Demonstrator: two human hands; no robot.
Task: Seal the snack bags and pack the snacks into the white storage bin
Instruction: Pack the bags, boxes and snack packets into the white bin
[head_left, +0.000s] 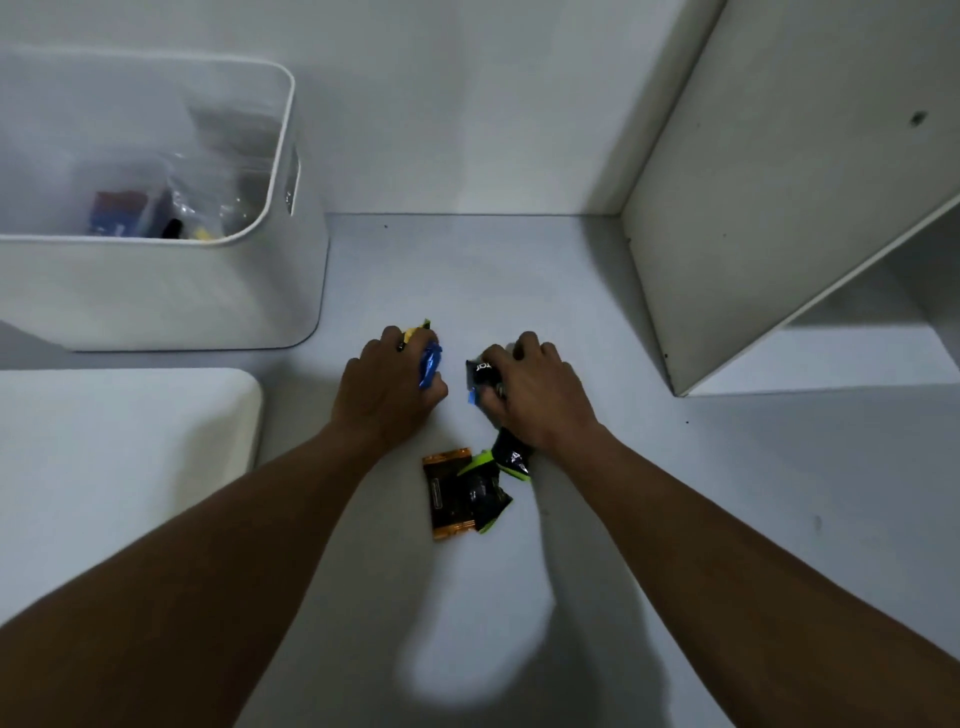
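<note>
Now, left hand (387, 384): knuckles up on the pale grey tabletop (467, 270), fingers curled round a shiny blue foil snack wrapper (430, 366), which bulges out on the thumb side.
Yellow-and-green wrapper end (417, 329): pokes out past the left fingertips; whether it belongs to the blue pack or is a separate one, I cannot tell.
Right hand (530, 395): just beside the left hand and apart from it, fingers bent over a black snack wrapper with white lettering (480, 371); a small blue corner shows under it.
Black wrapper with bright green edges (511, 457): lies on the tabletop, partly hidden under the right wrist.
Loose snacks: a flat black packet with orange crimped ends (447, 493) lies nearer the person, between the forearms; a second black-and-green packet (485, 496) overlaps its right edge.
White plastic storage bin with rounded corners (156, 296): stands upright at far left, well apart from both hands, top open.
Bin contents: clear plastic bags (208, 202) and a blurred blue-and-red pack (117, 213) sit at the bottom.
White flat rounded panel (130, 441): lies in front of the bin, beside the left forearm.
White board shelf unit (753, 208): stands at right, its side panel facing the hands.
</note>
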